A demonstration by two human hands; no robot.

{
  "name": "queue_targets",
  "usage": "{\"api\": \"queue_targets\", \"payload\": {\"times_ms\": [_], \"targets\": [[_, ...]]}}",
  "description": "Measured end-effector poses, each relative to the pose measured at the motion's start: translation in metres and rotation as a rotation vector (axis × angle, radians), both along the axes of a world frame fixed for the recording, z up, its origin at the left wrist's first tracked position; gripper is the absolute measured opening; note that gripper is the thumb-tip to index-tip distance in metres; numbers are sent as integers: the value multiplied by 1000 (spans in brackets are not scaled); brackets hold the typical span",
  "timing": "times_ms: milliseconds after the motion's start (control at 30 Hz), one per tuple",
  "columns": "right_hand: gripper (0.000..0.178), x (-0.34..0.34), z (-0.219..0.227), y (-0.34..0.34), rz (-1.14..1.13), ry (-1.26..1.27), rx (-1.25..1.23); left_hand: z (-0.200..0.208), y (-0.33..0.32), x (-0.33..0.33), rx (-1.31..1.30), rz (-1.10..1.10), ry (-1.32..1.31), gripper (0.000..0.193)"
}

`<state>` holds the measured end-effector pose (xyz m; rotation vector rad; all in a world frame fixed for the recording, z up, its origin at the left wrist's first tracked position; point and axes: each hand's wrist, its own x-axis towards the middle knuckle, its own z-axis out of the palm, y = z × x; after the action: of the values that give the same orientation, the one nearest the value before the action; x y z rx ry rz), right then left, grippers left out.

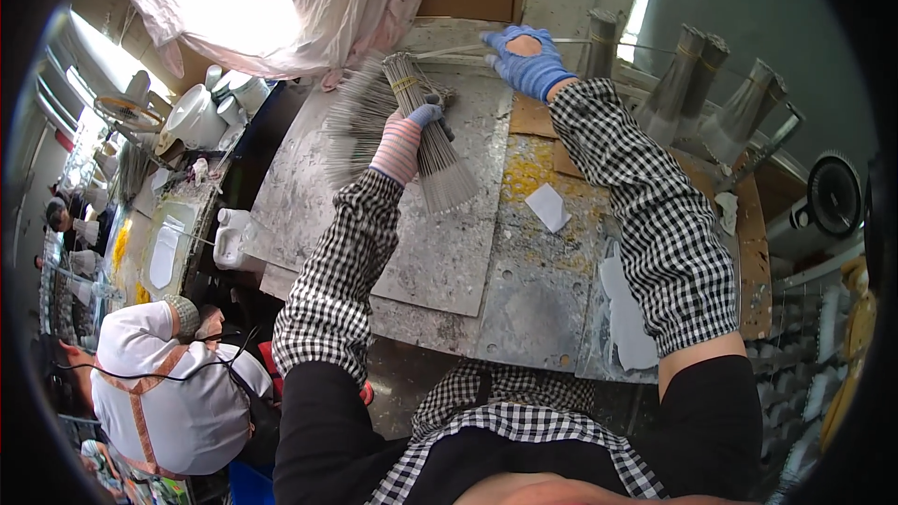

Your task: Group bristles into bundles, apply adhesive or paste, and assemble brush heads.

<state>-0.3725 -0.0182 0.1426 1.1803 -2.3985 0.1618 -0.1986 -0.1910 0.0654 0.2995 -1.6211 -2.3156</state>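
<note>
My left hand (400, 142), in a pink-striped glove with bluish fingertips, is closed around a bundle of thin grey wire sticks (438, 161). A yellow band circles the bundle near its far end; its near end fans out paler. Under and left of this hand lies a wide spread of loose wire sticks (351, 122). My right hand (528, 61) wears a blue glove with an opening on its back. It is at the table's far edge, over a thin pale strip (449, 52), fingers stretched leftward and apart. Whether it touches the strip is unclear.
Several upright banded bundles (687, 70) stand at the far right. A white paper piece (548, 208) and yellow stains mark the grey worktable (430, 266). A white jug (232, 238) is off its left edge. Another person (173, 388) sits lower left; a fan (834, 194) is at right.
</note>
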Motion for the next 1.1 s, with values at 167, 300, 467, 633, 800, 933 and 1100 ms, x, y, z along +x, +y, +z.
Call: {"api": "queue_targets", "payload": {"times_ms": [167, 300, 467, 633, 800, 933, 1100], "targets": [[31, 22, -10, 9, 154, 23, -101, -2, -34, -12, 67, 104, 18, 21], [29, 41, -5, 24, 207, -16, -149, -2, -33, -11, -21, -41, 59, 24], [27, 53, 4, 29, 291, -36, -258, -11, 3, -1, -753, 421, 315, 35], [22, 64, 8, 43, 383, -17, -257, 17, 31, 30, -193, 48, 165, 39], [22, 78, 16, 51, 392, -79, -235, 29, 8, 43, -223, -171, 190, 26], [24, 69, 19, 54, 382, -50, -256, 17, 54, 15, -517, 404, 138, 31], [40, 78, 33, 79, 398, 12, -178, 9, 87, -31, -587, 207, 258, 49]]}}
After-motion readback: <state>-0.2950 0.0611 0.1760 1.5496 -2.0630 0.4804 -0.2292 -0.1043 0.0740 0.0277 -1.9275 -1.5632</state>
